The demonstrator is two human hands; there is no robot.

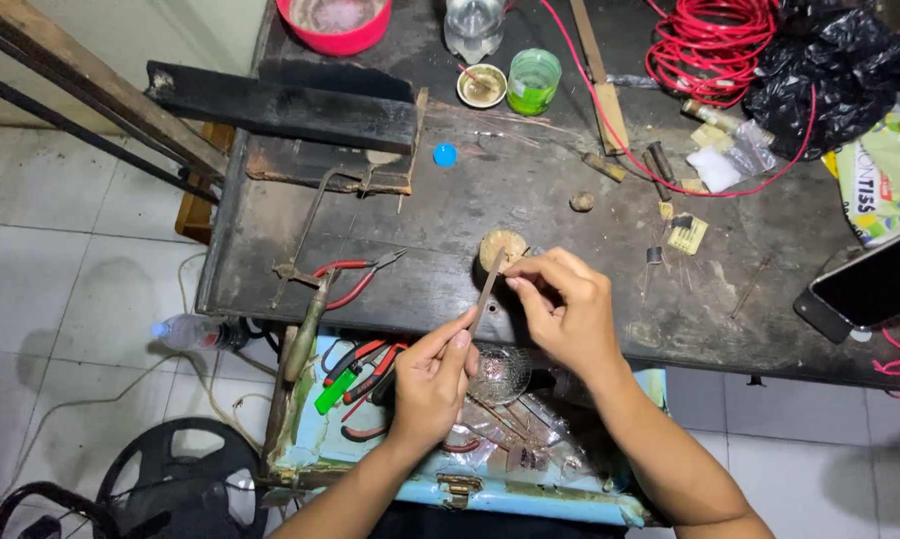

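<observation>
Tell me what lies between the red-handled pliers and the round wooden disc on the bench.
Head view: bare dark benchtop separates red-handled pliers from round wooden disc.

Two hands (432, 379) (562, 309), one strip (488, 290), perhaps three pliers (355, 277).

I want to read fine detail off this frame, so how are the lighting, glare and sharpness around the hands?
Head view: even, soft light, only faint shadows under the left hand and right hand; the thin strip they pinch looks reasonably sharp; mild glare on the glass dish and on the phone edge; the dark workbench swallows small detail; edges bow slightly.
</observation>
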